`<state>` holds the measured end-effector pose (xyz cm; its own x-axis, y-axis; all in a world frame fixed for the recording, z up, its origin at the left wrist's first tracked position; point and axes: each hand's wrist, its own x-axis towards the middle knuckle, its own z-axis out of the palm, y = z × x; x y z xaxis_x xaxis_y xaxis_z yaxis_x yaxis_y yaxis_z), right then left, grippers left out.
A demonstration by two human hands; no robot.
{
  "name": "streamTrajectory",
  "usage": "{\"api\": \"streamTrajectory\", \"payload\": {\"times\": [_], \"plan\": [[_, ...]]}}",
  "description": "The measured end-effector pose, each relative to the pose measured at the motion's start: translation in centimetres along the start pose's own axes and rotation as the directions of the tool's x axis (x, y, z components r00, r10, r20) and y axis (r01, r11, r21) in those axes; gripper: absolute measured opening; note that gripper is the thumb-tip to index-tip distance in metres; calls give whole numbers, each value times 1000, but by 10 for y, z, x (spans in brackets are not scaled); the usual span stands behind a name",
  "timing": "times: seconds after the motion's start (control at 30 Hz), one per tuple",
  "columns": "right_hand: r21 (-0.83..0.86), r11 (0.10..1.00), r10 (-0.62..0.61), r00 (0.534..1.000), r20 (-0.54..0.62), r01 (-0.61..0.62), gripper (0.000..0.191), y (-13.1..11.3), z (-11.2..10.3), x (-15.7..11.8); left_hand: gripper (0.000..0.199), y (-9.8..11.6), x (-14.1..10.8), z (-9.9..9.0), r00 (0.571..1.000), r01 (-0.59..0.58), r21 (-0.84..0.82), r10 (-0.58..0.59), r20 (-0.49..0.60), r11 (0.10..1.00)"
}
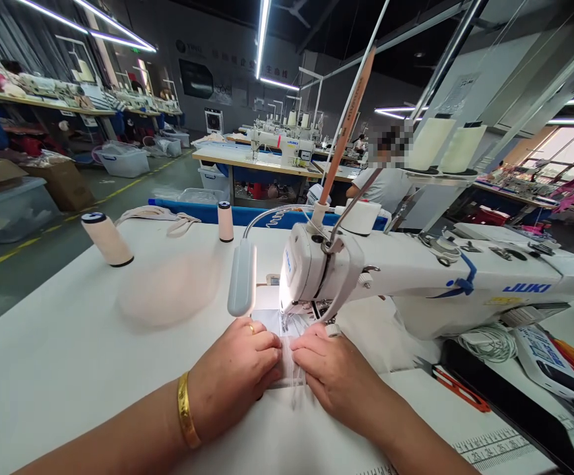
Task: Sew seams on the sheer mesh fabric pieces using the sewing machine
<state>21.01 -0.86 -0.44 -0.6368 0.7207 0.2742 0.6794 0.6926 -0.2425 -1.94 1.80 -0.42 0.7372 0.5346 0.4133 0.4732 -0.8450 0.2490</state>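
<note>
A white sewing machine (396,264) stands on the white table, its needle area lit. Just in front of the presser foot lies a strip of thin, sheer white fabric (289,363) with loose strands at its near end. My left hand (240,369), with a ring and a gold bracelet, pinches the left edge of this fabric. On its right side my right hand (334,369) has its fingers closed on the same fabric. The fingertips of both hands are close together, partly hiding the fabric. More sheer fabric (381,330) spreads to the right under the machine arm.
A pale sheer piece (168,290) lies on the left of the table (44,369), near two thread cones (107,241) (225,222). A grey lamp (241,280) hangs left of the needle. At right are orange-handled snips (462,389) and a black tray (509,409). A person (381,185) sits beyond.
</note>
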Motion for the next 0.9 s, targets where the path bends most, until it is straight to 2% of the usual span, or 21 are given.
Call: {"api": "streamTrajectory", "payload": {"times": [0.37,0.5,0.6,0.73,0.9], "plan": [[-30,997,74,995,-66,-76,44,10,9,2,24,-14,9,1,999,45,87,-45,-8,995],[-25,999,40,995,-93,-42,38,10,8,-1,29,-10,5,1,997,-29,47,32,-72,998],[-24,1000,14,998,-59,-16,32,4,3,-2,31,0,-1,0,994,-89,-18,87,-70,996],[-20,1000,-18,1000,10,18,31,-2,-5,-3,31,10,-7,-2,997,-78,-31,77,-29,996],[-18,1000,-3,1000,17,4,27,0,-3,-3,32,10,-6,-2,997,-68,-14,67,-50,998]]}}
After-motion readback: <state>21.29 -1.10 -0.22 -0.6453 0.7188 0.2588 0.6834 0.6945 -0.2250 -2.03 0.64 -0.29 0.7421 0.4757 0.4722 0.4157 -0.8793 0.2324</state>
